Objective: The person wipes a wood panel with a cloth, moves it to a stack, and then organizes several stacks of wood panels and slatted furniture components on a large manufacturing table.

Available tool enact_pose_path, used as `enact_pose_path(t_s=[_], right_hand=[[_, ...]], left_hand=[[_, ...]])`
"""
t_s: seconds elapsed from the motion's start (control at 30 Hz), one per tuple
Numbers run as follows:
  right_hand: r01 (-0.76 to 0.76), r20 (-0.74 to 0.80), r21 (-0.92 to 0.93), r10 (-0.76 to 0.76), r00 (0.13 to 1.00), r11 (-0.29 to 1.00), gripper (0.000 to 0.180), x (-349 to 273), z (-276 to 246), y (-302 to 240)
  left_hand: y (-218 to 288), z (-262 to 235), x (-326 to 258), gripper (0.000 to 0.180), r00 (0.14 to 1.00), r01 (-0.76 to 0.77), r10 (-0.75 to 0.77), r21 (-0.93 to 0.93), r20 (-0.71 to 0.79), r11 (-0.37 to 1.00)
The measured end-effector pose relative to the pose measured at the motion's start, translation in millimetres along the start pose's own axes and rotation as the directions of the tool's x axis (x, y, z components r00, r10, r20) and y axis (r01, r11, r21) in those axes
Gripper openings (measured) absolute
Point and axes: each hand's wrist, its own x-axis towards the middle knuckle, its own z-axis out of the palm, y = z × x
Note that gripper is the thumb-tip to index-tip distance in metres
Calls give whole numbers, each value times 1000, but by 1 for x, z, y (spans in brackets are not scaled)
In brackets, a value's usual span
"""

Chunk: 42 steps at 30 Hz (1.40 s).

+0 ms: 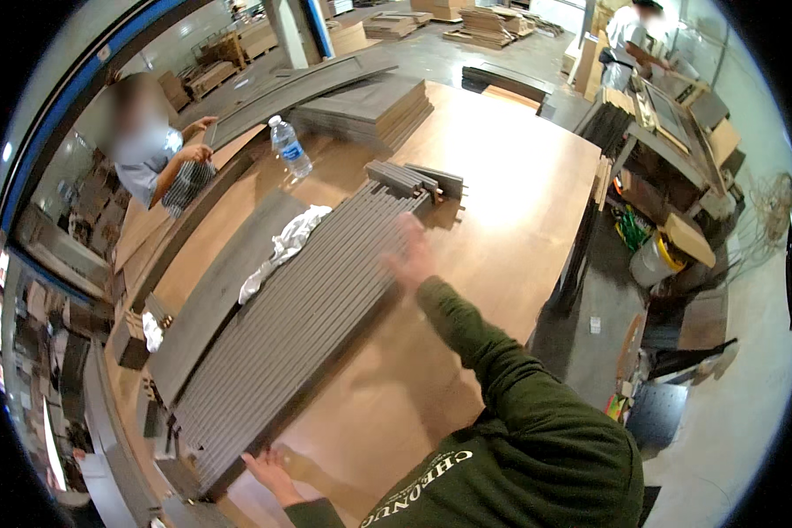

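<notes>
A row of long grey wooden strips [299, 308] lies packed side by side, slanting across the table. My left hand [273, 473] is at the near end of the row, fingers spread, next to the outermost strip. Toward the far end, my right hand [411, 257] is raised at the row's right edge. It is slightly blurred, with fingers stretched out and nothing visible in it; whether it touches the strips I cannot tell. Several shorter grey pieces [405, 180] lie across the far end. A crumpled white cloth [283, 251] rests along the row's left side, partly on a wide grey panel [229, 273].
The wooden tabletop [519, 167] extends right of the strips. A water bottle [290, 147] stands beyond them, near stacked grey panels [365, 110]. A co-worker [154, 150] handles a long panel at left; another person [623, 48] works far right. A white bucket [656, 261] stands right.
</notes>
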Motion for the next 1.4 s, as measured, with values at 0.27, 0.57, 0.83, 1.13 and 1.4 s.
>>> enact_pose_path(t_s=[0.27, 0.57, 0.83, 1.13, 1.4], right_hand=[[-367, -60, 435, 434, 899, 822, 85, 59, -23, 147], [-354, 105, 178, 340, 934, 918, 67, 63, -29, 107], [-430, 301, 576, 309, 902, 695, 74, 81, -13, 122], [-565, 619, 396, 244, 747, 724, 100, 95, -34, 124], [-528, 656, 274, 245, 714, 804, 103, 138, -6, 152]], left_hand=[[26, -4, 7, 95, 656, -227, 704, 819, -271, 527], [45, 162, -47, 109, 631, -441, 298, 647, 717, -622], [21, 201, -29, 115, 581, -612, 131, 537, 803, -580], [-9, 260, -42, 104, 522, -665, 130, 498, 843, -557], [-8, 261, -39, 102, 518, -656, 131, 491, 845, -574]])
